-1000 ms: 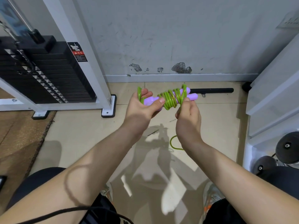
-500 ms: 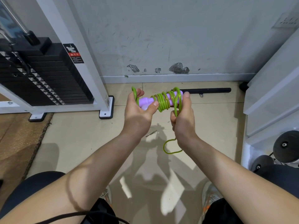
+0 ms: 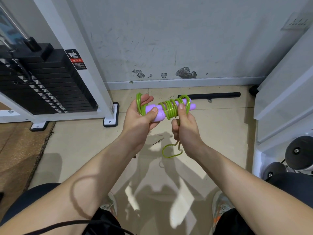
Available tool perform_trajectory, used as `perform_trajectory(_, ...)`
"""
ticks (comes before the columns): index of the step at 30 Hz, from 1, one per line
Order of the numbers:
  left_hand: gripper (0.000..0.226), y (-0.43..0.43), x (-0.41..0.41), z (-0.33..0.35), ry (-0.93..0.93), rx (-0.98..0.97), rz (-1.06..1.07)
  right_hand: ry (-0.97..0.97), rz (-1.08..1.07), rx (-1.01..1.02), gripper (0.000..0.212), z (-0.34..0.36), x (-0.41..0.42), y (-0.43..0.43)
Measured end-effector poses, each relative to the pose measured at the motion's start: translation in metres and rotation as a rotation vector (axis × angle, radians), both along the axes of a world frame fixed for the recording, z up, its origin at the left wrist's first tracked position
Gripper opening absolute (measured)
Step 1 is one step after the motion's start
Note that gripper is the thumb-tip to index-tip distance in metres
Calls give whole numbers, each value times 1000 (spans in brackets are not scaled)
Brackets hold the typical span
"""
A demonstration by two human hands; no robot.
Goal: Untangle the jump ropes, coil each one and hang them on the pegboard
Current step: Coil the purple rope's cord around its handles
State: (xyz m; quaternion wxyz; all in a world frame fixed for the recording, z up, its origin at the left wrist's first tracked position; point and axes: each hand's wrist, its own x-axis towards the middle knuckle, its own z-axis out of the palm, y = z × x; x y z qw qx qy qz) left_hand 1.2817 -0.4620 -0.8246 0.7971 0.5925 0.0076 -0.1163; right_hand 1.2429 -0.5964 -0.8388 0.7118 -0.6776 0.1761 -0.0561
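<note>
The left hand (image 3: 140,119) grips the purple handles (image 3: 157,110) – green rope (image 3: 171,107) coiled round them – while the right hand (image 3: 185,126), at 3 o'clock, pinches the rope.

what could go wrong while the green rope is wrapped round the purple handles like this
The loose tail of the green rope dangles below the right hand; it might kink or snag as it feeds in. The coils around the purple handles look uneven and could slide off the free end. A loop beside the left hand's fingers may catch them.
</note>
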Motion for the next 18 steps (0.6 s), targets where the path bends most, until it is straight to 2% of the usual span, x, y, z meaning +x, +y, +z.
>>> perform_trajectory(4,49,-5,-5,-2,14,-8,-6,72,-75,101,36,-7,-2,9)
perform_trajectory(8,38,-15,-13,-3,56,-27,-33,60,-198,163,36,-8,0,11)
perform_trajectory(14,39,-18,-17,-3,70,26,-79,-57,-201,-21,53,-8,8,-3)
perform_trajectory(18,28,-11,-13,5,242,-32,-88,-30,-246,-203,51,-11,17,-19)
